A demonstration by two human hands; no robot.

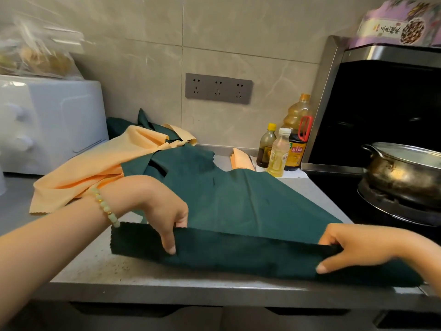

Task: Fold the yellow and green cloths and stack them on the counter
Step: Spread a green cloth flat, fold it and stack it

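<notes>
1. The green cloth (250, 206) lies spread on the tabletop (95, 266), just left of the pot (401, 173). Its near hem is raised off the surface and its right corner hangs over the tabletop's front edge.
2. The left hand (164, 211) pinches the raised hem in its grip. The right hand (358, 247), on the pot's side, grasps the same hem with fingers curled over it.
3. Risk: the left grip sits inboard of the cloth's far-from-pot corner. That corner could lag and the fold would likely land skewed.
4. Risk: the cloth's far end overlaps the loose yellow cloth (90, 173), well left of the pot. Pulling the hem may drag that heap along.
5. Risk: the right corner is near the burner (393, 206) under the pot. A wide swing could brush it or slide off the edge.
6. Risk: the bottles just left of the pot stand by the cloth's back edge, so a long fold could knock them.
7. Writing: the dark bottle (297, 151) carries a yellow label with red Chinese characters. The purple box (401, 25) above the pot also shows Chinese characters. Both are too blurred to read with certainty.
</notes>
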